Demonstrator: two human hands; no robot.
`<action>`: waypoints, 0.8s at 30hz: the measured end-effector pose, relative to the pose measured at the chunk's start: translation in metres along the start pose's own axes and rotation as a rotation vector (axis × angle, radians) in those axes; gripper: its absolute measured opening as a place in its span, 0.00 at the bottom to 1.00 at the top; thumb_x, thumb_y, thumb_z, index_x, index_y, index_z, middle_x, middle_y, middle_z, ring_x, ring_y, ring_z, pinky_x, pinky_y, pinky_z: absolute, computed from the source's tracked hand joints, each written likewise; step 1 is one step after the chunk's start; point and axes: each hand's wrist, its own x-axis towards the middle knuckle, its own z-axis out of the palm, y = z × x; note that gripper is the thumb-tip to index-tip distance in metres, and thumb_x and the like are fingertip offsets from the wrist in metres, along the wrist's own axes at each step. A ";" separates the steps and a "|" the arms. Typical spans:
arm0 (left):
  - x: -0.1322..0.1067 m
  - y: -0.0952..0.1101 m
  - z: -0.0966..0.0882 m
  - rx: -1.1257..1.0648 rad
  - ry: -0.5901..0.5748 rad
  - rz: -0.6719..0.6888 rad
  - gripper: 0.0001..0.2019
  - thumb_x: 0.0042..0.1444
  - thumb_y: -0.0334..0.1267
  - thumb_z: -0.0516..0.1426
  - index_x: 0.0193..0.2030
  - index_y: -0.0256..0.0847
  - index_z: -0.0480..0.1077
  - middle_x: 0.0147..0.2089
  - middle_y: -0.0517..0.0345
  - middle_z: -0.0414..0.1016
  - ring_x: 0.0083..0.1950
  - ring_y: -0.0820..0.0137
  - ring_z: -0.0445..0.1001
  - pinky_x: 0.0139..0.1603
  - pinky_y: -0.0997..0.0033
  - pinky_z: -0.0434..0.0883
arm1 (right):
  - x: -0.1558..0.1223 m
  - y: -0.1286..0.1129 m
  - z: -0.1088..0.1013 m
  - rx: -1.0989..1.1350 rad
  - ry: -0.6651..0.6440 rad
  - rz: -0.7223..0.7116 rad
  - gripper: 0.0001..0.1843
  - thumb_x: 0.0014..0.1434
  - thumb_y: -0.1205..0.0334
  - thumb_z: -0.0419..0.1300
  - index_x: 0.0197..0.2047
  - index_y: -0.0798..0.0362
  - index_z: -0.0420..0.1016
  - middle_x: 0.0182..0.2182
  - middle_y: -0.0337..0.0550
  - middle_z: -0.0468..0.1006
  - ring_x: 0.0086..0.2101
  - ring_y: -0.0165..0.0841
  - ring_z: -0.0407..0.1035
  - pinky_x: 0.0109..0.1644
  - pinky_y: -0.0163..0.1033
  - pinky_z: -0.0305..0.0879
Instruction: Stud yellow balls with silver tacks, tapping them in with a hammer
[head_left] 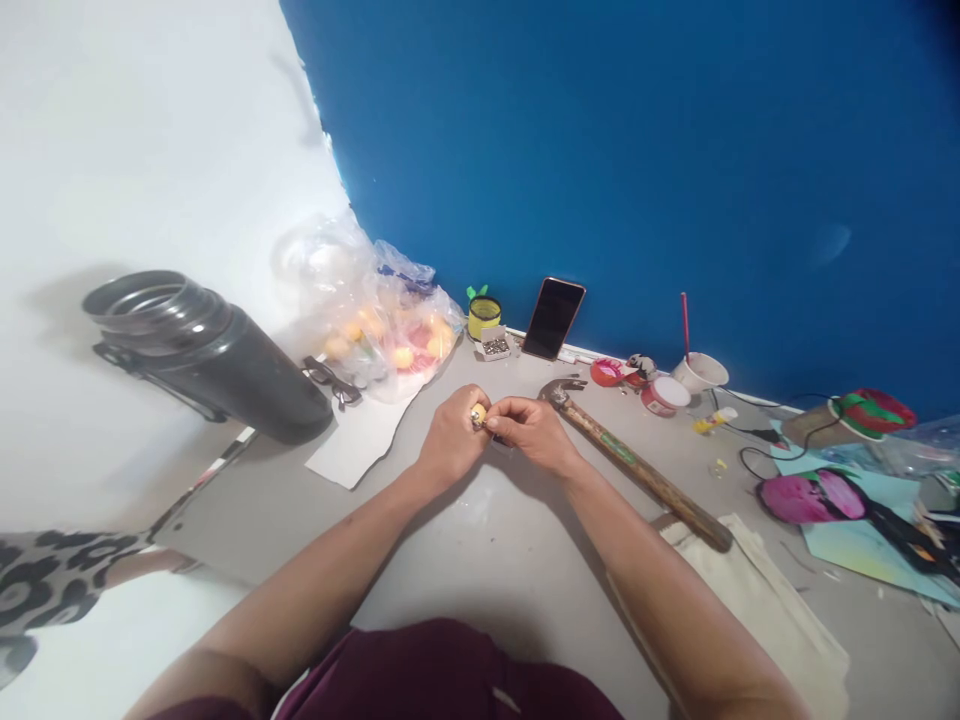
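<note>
My left hand [456,432] is closed in a fist around a small yellow round piece [478,413], which shows a dark, shiny spot at its edge. Close against it, my right hand [529,430] has thumb and forefinger pinched together at the piece; whatever lies between those fingertips is too small to make out. Both hands are over the middle of the grey table [480,560]. Just right of my right hand lies a claw hammer [637,460] with a worn wooden handle.
A large dark flask [217,360] and a plastic bag [382,330] of coloured items stand left. Behind are a small box of shiny bits [495,346], a yellow pot [484,316] and a phone [553,318]. Rightward are a paper cup [701,373] and cloth [757,600].
</note>
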 end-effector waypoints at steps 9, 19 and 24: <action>-0.001 -0.004 0.001 0.067 0.002 0.058 0.05 0.51 0.32 0.56 0.29 0.43 0.62 0.29 0.63 0.66 0.30 0.71 0.62 0.33 0.71 0.61 | 0.001 0.002 -0.002 -0.039 -0.022 -0.013 0.21 0.47 0.44 0.71 0.26 0.54 0.76 0.21 0.35 0.68 0.26 0.28 0.59 0.32 0.36 0.57; -0.001 -0.015 0.004 0.166 0.035 0.175 0.06 0.52 0.29 0.54 0.31 0.43 0.60 0.33 0.60 0.67 0.33 0.69 0.64 0.35 0.69 0.61 | -0.003 0.007 0.012 -0.150 0.025 -0.054 0.13 0.54 0.51 0.64 0.28 0.51 0.72 0.26 0.37 0.72 0.27 0.30 0.63 0.31 0.35 0.65; -0.001 -0.010 0.005 0.140 0.096 0.128 0.07 0.51 0.29 0.54 0.27 0.43 0.57 0.29 0.62 0.63 0.31 0.70 0.61 0.33 0.69 0.58 | -0.005 0.017 0.021 -0.281 0.125 -0.193 0.10 0.59 0.56 0.59 0.29 0.49 0.69 0.30 0.38 0.71 0.31 0.32 0.66 0.35 0.36 0.65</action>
